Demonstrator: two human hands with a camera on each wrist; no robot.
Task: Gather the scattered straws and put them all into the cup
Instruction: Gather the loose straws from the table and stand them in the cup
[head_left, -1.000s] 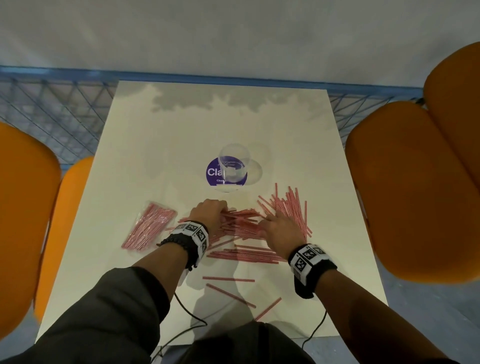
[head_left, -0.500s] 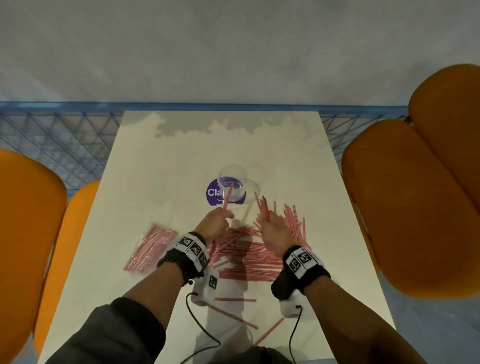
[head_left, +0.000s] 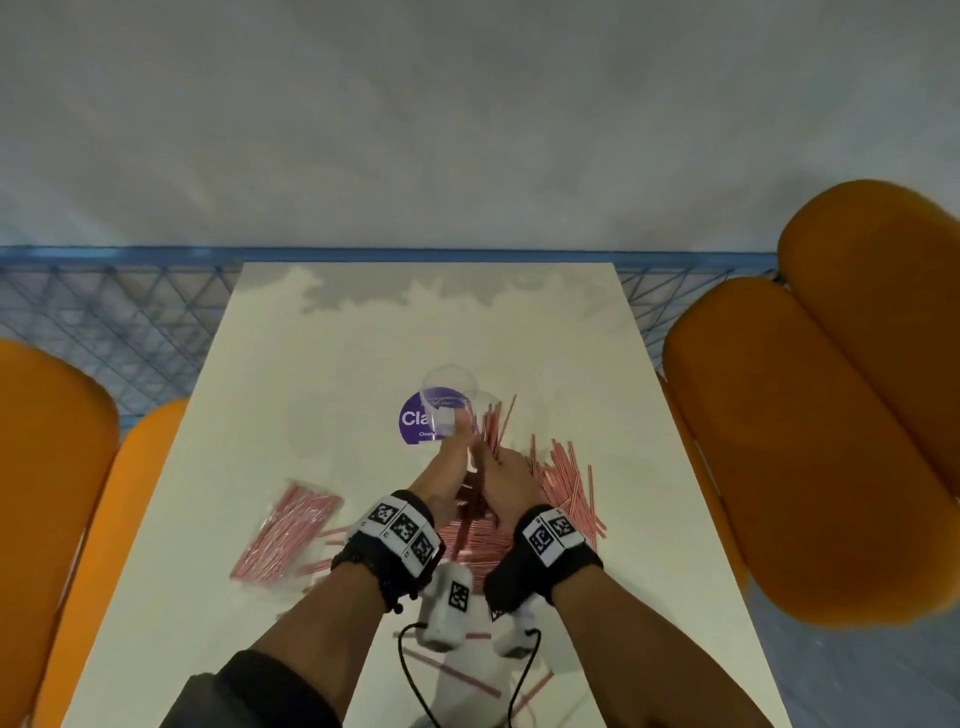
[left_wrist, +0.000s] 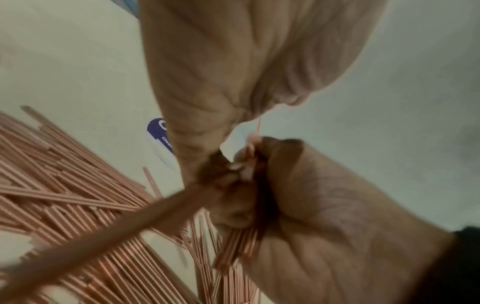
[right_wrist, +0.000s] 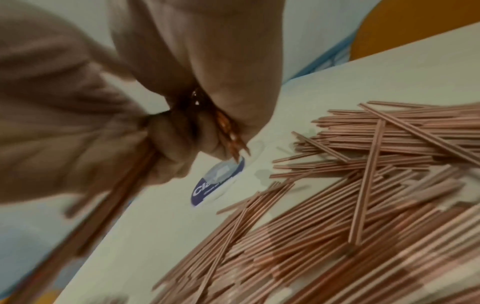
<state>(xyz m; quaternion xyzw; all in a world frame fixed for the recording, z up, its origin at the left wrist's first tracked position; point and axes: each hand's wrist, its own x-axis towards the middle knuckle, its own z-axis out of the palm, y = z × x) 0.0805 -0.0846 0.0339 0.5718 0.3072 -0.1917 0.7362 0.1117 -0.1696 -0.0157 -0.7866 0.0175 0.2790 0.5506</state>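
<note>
A clear plastic cup (head_left: 450, 393) stands upright on a purple sticker (head_left: 413, 422) in the middle of the white table (head_left: 311, 374). Just in front of the cup, my left hand (head_left: 451, 451) and right hand (head_left: 500, 464) are pressed together, and each grips part of a bundle of red straws (head_left: 493, 425). The bundle's tips stick up to the right of the cup. In the left wrist view my right hand's fingers curl round the bundle (left_wrist: 239, 246). In the right wrist view straw tips (right_wrist: 233, 144) poke out between the two hands. Many loose straws (head_left: 566, 483) lie under and right of my hands.
A clear bag of red straws (head_left: 288, 525) lies at the left of the table. A few single straws (head_left: 457, 675) lie near the front edge. Orange chairs (head_left: 810, 441) flank both sides of the table, and a blue mesh rail (head_left: 130, 312) runs behind it.
Both hands have left the pile, come together and risen toward the cup with a bundle of straws held between them. The head view has tilted up.
</note>
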